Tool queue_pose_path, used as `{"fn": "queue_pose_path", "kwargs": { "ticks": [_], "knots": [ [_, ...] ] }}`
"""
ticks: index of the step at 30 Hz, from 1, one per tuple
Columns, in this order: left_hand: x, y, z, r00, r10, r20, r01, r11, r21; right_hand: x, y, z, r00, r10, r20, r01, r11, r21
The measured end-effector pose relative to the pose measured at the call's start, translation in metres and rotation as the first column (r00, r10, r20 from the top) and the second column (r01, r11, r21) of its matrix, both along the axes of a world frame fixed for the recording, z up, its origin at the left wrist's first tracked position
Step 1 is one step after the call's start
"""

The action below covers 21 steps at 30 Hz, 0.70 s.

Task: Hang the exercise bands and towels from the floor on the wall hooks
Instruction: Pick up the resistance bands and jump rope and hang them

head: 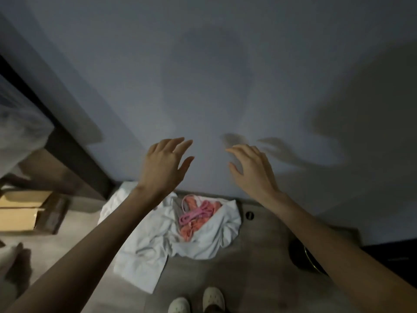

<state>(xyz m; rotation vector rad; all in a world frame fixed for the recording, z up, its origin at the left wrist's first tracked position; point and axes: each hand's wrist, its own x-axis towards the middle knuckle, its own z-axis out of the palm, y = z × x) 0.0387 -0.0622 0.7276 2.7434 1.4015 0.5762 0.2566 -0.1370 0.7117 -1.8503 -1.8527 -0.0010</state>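
1. Left hand (163,164): raised in front of wall (203,64), fingers straight and spread, holds nothing.
2. Right hand (252,170): raised beside it, fingers loosely bent and apart, holds nothing; its shadow falls on wall to the right.
3. White towels (203,240): crumpled heap on floor (248,279) at wall base, below both hands.
4. Pink exercise band (194,214): coiled on top of heap, w/ orange-pink fabric (191,229) under it, type unclear.
5. Cardboard box (20,211): floor, far left.
6. Dark round object (302,256): floor, right, partly behind right forearm.
7. Pale shoes (198,300): bottom centre, well apart from heap.
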Motion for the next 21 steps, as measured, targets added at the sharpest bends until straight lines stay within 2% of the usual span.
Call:
{"fn": "queue_pose_path", "kwargs": {
  "ticks": [8,21],
  "knots": [
    [-0.013,-0.014,-0.182,0.994,0.044,-0.102,-0.067,0.970,-0.233,-0.026,0.000,-0.180,0.998,0.058,0.025,-0.054,0.985,-0.164],
    [-0.031,0.030,-0.596,0.988,0.037,-0.153,-0.099,0.902,-0.421,-0.036,0.037,-0.589,0.996,-0.030,-0.084,0.008,0.969,-0.249]
  ]
}}
